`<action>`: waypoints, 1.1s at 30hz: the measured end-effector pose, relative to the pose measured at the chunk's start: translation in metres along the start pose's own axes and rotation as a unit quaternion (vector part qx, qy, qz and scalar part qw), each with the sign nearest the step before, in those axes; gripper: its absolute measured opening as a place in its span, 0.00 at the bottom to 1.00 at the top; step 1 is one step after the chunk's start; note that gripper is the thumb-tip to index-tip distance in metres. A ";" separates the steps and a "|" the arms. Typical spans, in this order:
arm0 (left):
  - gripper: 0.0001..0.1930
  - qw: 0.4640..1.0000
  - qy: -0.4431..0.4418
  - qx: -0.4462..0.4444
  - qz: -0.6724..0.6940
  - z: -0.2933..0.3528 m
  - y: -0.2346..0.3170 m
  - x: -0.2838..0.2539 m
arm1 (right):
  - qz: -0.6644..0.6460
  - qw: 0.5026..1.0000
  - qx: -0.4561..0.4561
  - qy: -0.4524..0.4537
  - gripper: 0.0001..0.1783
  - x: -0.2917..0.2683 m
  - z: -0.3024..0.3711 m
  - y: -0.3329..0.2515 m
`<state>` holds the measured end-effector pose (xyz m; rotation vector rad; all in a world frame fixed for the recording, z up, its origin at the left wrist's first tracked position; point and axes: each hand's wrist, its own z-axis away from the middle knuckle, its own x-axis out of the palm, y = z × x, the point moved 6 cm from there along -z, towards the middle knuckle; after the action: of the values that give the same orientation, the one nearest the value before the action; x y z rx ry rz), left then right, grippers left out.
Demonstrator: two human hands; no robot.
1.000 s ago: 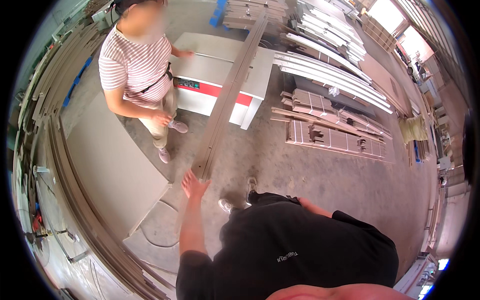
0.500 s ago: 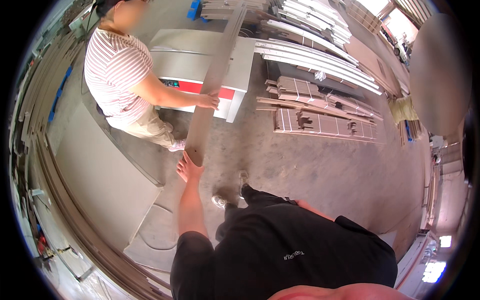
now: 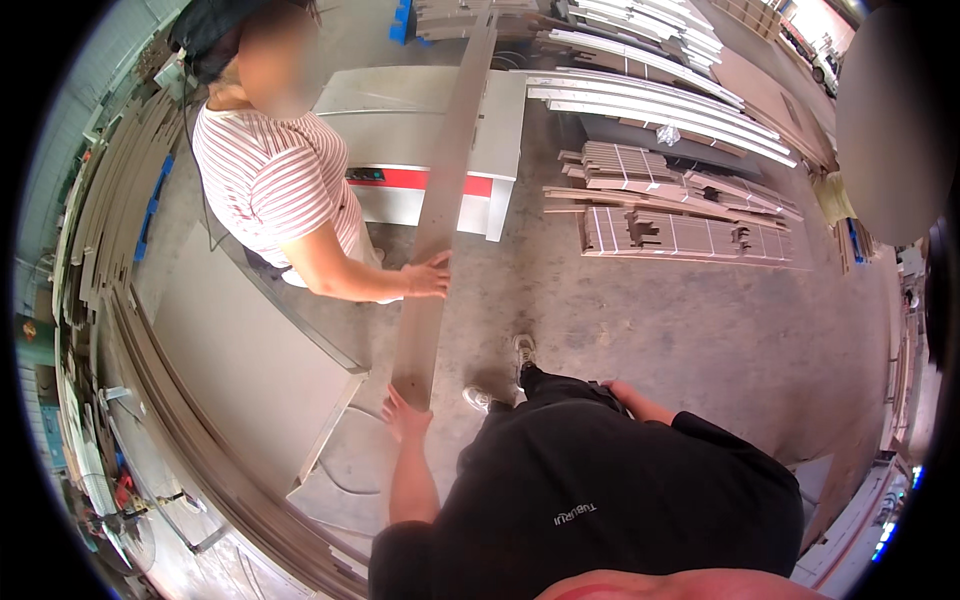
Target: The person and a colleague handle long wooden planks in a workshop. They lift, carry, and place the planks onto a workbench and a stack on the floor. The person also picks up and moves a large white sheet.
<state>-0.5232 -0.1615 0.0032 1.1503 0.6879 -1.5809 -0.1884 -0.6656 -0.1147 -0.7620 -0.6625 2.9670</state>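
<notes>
A long, flat brown-grey plank (image 3: 444, 210) slants from the far side toward me, crossing above a light machine table. At its near end my left hand (image 3: 407, 415) is closed round the edge, with the thumb side against the board. Further along, a co-worker's hand (image 3: 428, 277) rests on the same plank; that person, in a striped shirt (image 3: 275, 185), stands on its left. My right hand (image 3: 622, 395) hangs by my hip against my dark clothing. Its fingers are mostly hidden, so whether it holds anything does not show.
The grey machine (image 3: 498, 150) with a red band stands ahead. Strapped board bundles (image 3: 690, 235) and white strips (image 3: 670, 105) lie to the right. A large pale panel (image 3: 250, 350) and long boards (image 3: 175, 400) line the left, with a hose (image 3: 345, 485) on the floor.
The plank has come closer to me, my left hand moving back with its end. The co-worker has stepped nearer, hand still on it. More of my right hand shows by my hip.
</notes>
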 end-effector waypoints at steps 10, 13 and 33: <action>0.68 0.999 -0.015 -0.042 -0.020 0.081 -0.098 0.049 | -0.001 1.000 0.003 -0.013 0.16 -0.016 0.001 -0.031; 0.63 1.000 0.003 -0.015 -0.027 0.097 -0.104 0.041 | 0.019 1.000 -0.005 -0.014 0.17 -0.008 -0.013 -0.008; 0.58 1.000 -0.018 -0.021 -0.003 0.125 -0.151 0.039 | 0.209 0.969 -0.123 -0.044 0.18 -0.005 -0.033 -0.089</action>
<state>-0.7080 -0.2368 -0.0016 1.0877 0.6987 -1.5806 -0.1772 -0.5721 -0.1030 -0.8872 -1.0048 3.3540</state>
